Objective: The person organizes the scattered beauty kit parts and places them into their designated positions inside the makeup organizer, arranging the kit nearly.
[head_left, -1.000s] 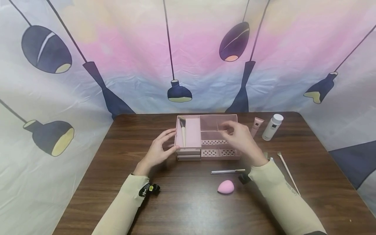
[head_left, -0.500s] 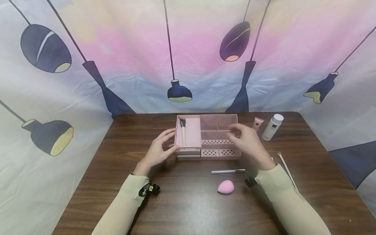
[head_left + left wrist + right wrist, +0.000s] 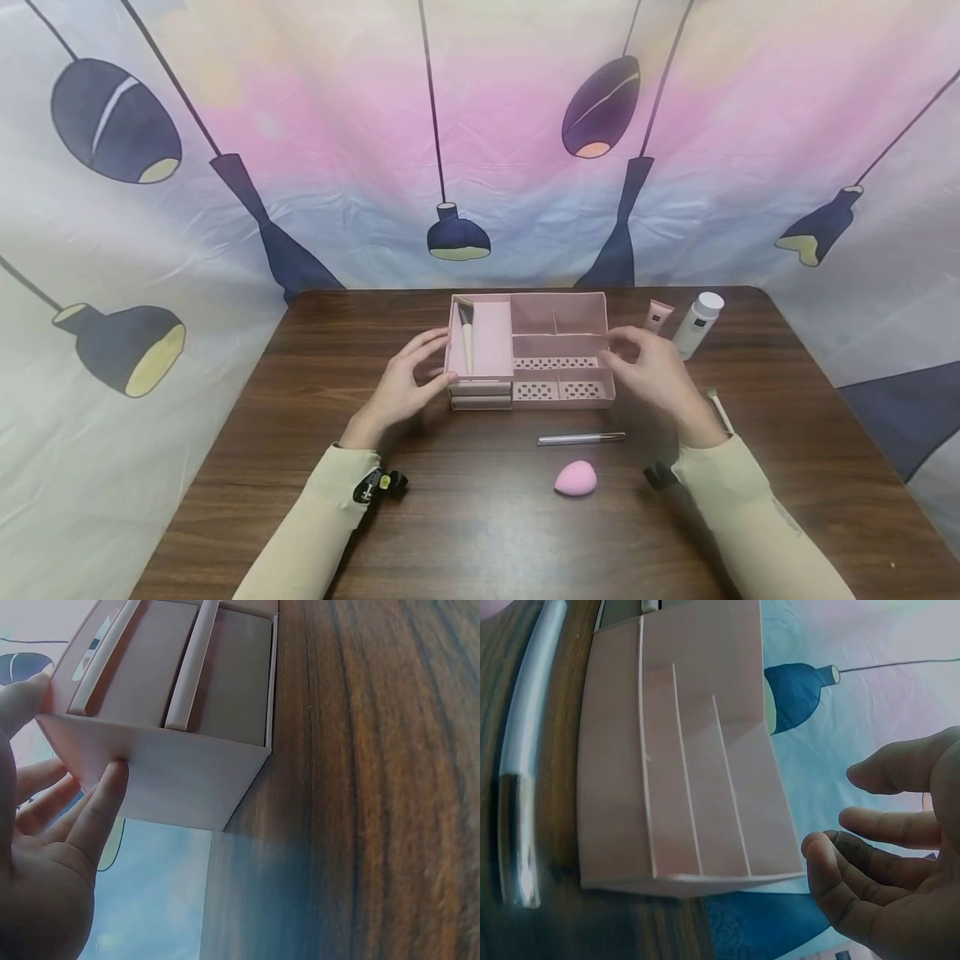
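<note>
Rests wide left grip (image 3: 401,383) on pale-pink, rectangular plastic organiser (image 3: 540,346), by left wall (image 3: 180,776) clear only in left-wrist view; holds right grip (image 3: 656,375) parted.

Right of organizer (image 3: 534,313): tube (image 3: 657,316), lower end hidden by right grip (image 3: 658,379) | Farther right: white bottle (image 3: 695,330), label (image 3: 701,322) too small to read | Front-right of organizer: slim brush (image 3: 720,412), lower handle behind right sleeve (image 3: 750,508)

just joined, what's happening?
A person's left hand touches the left side of a pink organizer; their right hand, holding nothing, is by its right end. A brush lies in its top left section. A silver tube and pink sponge lie on the table in front; a white bottle stands behind the right hand.
</note>
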### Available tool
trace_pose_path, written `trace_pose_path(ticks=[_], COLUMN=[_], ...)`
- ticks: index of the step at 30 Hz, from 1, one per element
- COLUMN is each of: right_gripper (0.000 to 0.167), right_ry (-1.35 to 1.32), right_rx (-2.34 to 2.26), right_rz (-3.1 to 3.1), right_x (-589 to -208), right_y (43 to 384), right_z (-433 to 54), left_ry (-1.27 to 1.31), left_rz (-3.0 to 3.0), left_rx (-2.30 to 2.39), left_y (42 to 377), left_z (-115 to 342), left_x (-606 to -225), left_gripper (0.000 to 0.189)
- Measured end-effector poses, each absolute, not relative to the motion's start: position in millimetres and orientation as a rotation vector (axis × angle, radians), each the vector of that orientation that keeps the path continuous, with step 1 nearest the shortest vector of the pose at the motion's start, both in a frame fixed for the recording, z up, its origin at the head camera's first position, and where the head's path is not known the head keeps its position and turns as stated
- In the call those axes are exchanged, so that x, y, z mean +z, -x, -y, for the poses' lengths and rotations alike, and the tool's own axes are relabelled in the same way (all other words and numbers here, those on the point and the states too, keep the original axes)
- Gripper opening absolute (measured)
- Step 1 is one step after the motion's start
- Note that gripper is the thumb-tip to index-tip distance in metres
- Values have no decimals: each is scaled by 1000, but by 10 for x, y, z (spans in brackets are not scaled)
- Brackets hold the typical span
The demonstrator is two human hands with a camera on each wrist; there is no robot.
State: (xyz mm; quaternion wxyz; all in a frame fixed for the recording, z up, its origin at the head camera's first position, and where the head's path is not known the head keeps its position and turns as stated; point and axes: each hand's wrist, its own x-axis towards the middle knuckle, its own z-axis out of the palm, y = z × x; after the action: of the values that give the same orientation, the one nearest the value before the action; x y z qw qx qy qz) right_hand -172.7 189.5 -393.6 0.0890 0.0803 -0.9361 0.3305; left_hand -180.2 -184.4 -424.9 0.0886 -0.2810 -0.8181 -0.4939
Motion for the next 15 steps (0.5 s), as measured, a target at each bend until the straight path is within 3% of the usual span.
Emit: trace_pose_path(ticks=[7,15], right_gripper=[31,32], right_ry=[-227,-189], right_rx=[976,965], right_rz=[2802,2824], right_x=[-3983,-4057], right_y=[1697,1676], right_z=[-2007,-2131], left_ry=[846,831], left_rz=[2451,2438], left_rx=[-1450,-1456], left_y=[1707,1834], left_z=[1806,1855], left_x=[-4075,-4300], left_gripper=[53,56])
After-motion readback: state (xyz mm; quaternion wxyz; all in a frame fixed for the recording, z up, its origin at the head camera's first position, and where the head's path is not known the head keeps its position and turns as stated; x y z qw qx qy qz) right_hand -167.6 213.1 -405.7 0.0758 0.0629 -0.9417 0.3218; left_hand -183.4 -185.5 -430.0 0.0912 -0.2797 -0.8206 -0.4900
